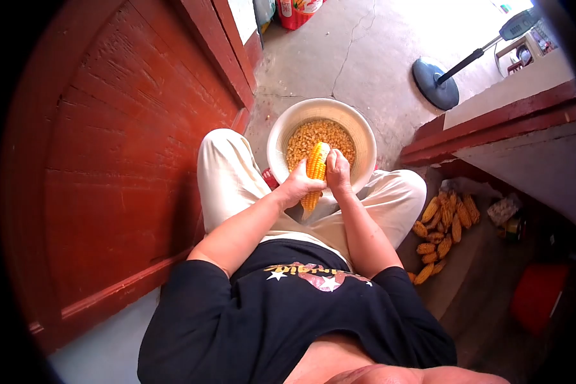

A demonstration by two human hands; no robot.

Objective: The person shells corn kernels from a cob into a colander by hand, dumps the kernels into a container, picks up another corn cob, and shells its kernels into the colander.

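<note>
A yellow corn cob (316, 168) is held over a white basin (280, 137), its pale bare end pointing away from me. My left hand (296, 184) wraps round the lower part of the cob. My right hand (338, 171) has its fingers curled and pressed against the upper right side of the same cob, near the bare patch. What lies under the right fingertips is hidden. Loose corn kernels (301, 138) cover the bottom of the basin, which stands between my knees.
Several corn cobs (443, 227) lie piled on the floor to my right. A reddish wooden door (121, 160) stands close on my left. Ahead are a fan's round base (435, 83) and a red bag (294, 16). A red object (536, 297) sits at lower right.
</note>
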